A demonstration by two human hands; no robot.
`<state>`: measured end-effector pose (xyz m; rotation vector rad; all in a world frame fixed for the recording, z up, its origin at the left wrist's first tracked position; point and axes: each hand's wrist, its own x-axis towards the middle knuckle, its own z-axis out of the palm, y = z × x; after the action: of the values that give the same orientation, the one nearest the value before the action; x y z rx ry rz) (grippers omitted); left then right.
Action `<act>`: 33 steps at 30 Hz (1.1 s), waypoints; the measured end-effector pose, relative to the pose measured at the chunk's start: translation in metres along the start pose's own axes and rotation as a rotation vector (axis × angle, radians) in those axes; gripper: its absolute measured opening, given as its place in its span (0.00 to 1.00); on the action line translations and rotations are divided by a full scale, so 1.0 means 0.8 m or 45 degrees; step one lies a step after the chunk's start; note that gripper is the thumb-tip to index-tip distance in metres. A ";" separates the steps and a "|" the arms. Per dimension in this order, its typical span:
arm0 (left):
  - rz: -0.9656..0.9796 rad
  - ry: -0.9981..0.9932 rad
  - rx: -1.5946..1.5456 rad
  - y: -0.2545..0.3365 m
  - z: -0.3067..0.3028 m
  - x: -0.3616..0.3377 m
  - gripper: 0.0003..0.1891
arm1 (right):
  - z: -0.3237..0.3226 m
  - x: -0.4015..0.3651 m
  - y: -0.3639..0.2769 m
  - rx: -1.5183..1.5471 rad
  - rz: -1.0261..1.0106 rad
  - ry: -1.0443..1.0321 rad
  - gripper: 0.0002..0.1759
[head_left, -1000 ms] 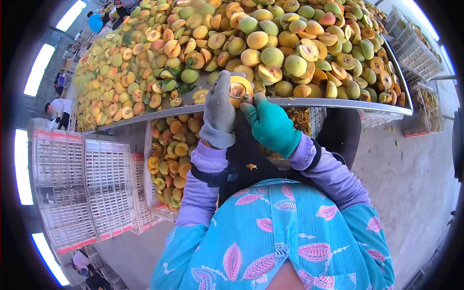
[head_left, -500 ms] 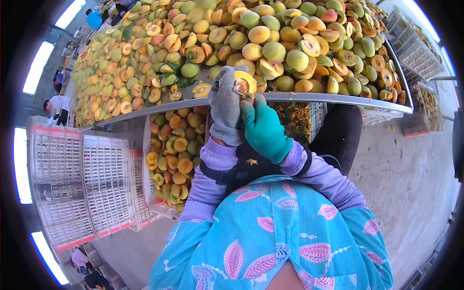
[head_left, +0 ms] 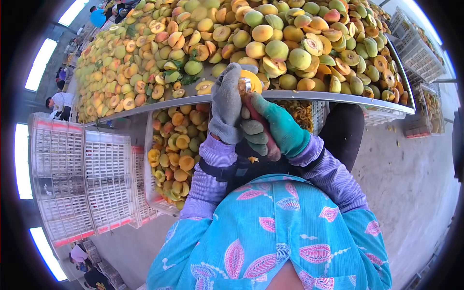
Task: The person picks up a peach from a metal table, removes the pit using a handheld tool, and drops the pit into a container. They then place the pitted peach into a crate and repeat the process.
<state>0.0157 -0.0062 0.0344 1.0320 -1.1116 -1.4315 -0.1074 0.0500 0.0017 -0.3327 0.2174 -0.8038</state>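
In the head view, my left hand wears a grey glove and is closed around a yellow peach half at the near edge of the fruit table. My right hand, in a green and grey glove, grips the red handle of a pitting tool. Its shiny metal end presses against the cut side of the peach. The fingers of both hands hide part of the fruit. Beyond them lies a deep pile of halved peaches, some yellow, some greenish.
The metal table rim runs just under my hands. Below on the left stands a crate of peach halves; pitted scraps lie under the table. White crates are stacked farther left, with more crates at right. Other people work at far left.
My right hand has turned and its fingers now wrap the red handle, which has come into sight. The tool's metal end has shifted over the peach half, still in my left hand.
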 end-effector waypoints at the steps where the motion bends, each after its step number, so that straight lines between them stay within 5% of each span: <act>1: -0.072 -0.018 -0.076 0.002 0.002 -0.002 0.20 | -0.001 -0.002 -0.003 0.193 0.085 -0.103 0.23; 6: 0.259 -0.072 0.288 -0.024 0.017 -0.009 0.22 | -0.013 -0.042 -0.008 0.491 0.132 -0.382 0.24; 8: 0.348 -0.071 0.394 -0.029 0.022 -0.023 0.21 | 0.000 -0.083 -0.014 -0.158 -0.075 0.153 0.22; 10: 0.078 -0.119 0.162 -0.044 0.012 -0.025 0.17 | -0.037 -0.096 -0.007 -1.042 -0.292 0.807 0.17; 13: -0.254 -0.070 -0.004 -0.050 0.015 -0.036 0.14 | -0.046 -0.088 0.023 -2.412 -0.838 1.210 0.14; 14: -0.028 0.006 0.181 -0.048 0.029 -0.045 0.17 | -0.046 -0.081 0.026 -2.418 -0.971 1.215 0.14; 20: 0.330 0.041 0.456 -0.073 0.039 -0.055 0.10 | -0.041 -0.065 0.042 -2.534 -0.927 1.435 0.08; 21: 0.599 0.149 0.708 -0.087 0.034 -0.055 0.10 | -0.057 -0.063 0.044 -2.575 -1.001 1.402 0.07; 22: 0.583 0.193 0.731 -0.089 0.030 -0.058 0.10 | -0.065 -0.061 0.046 -2.590 -1.102 1.350 0.07; 23: 0.440 0.237 0.730 -0.096 0.025 -0.066 0.11 | -0.077 -0.065 0.051 -2.501 -0.823 1.322 0.11; 25: 0.542 0.343 0.500 -0.052 0.004 -0.098 0.11 | -0.143 -0.083 0.053 -2.370 -0.320 1.439 0.13; 27: 0.483 0.486 0.299 -0.071 -0.079 -0.101 0.11 | -0.159 -0.102 0.056 -2.321 -0.339 1.397 0.15; 29: -0.269 0.576 0.271 -0.045 -0.171 -0.133 0.12 | -0.178 -0.113 0.051 -2.288 -0.551 1.226 0.16; 31: -0.036 0.856 1.009 -0.127 -0.306 -0.128 0.14 | -0.097 -0.102 0.034 -1.613 -0.049 1.465 0.14; 33: 0.004 1.088 1.556 -0.125 -0.385 -0.111 0.19 | -0.090 -0.102 0.035 -1.445 -0.128 1.478 0.13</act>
<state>0.3058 0.0535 -0.1244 2.1736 -1.2466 -0.0333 -0.1665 0.1130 -0.0701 -0.9095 1.7903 -0.8291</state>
